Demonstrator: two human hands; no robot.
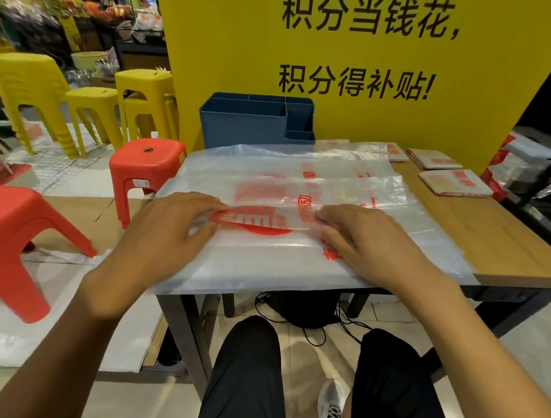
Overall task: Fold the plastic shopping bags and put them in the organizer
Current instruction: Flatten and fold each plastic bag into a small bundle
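Observation:
A large clear plastic shopping bag [284,190] with red print lies spread flat over the left half of the wooden table [500,247]. My left hand [175,226] pinches the folded edge of the bag at its left, thumb underneath. My right hand [364,241] pinches the same fold at its right. The blue organizer [246,125] with several compartments stands at the back of the table, against a yellow sign. Folded bags [455,182] lie at the back right.
Another folded bag [432,158] and a flatter one [396,152] sit near the sign. Red stools [146,168] and yellow stools [92,106] stand to the left. Cables and a dark bag lie under the table by my legs.

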